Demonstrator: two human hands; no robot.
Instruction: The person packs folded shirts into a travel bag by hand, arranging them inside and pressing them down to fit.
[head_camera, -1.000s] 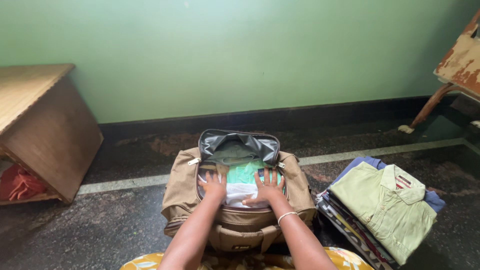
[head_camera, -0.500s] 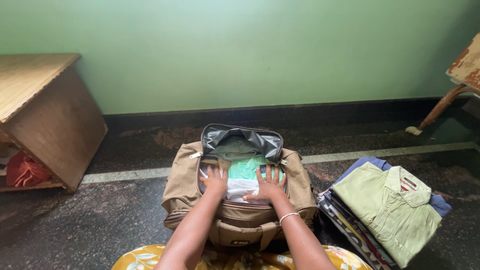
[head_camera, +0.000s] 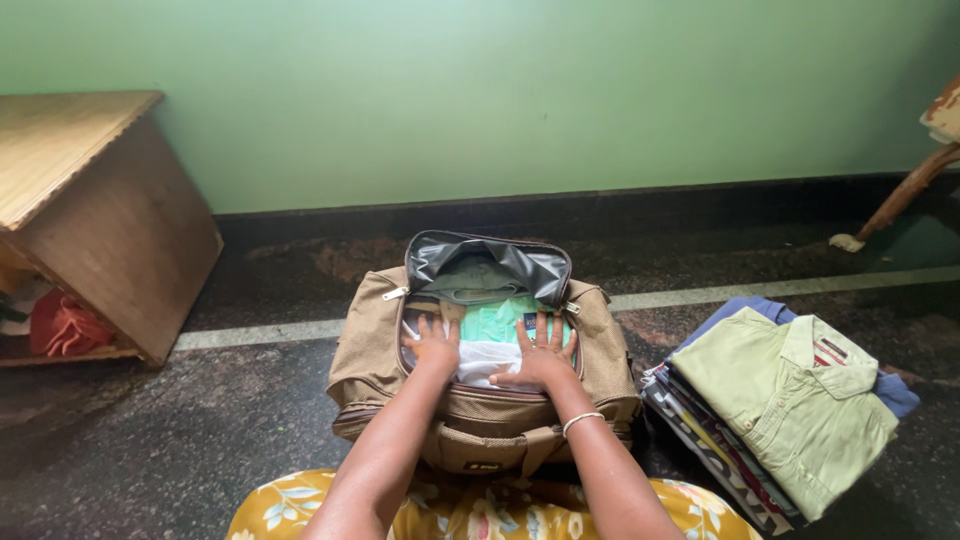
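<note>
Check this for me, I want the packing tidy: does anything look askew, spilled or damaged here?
Nothing stands out. The left hand and right hand lie flat on folded clothes inside the open tan bag. The stack of shirts beside it is neat, only fanned slightly.

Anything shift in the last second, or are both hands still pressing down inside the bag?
Almost nothing changed. Both the left hand and the right hand stay flat on the folded clothes in the open tan bag; nothing was grasped or released. Only the camera drifted slightly. The shirt pile is unmoved.
</note>
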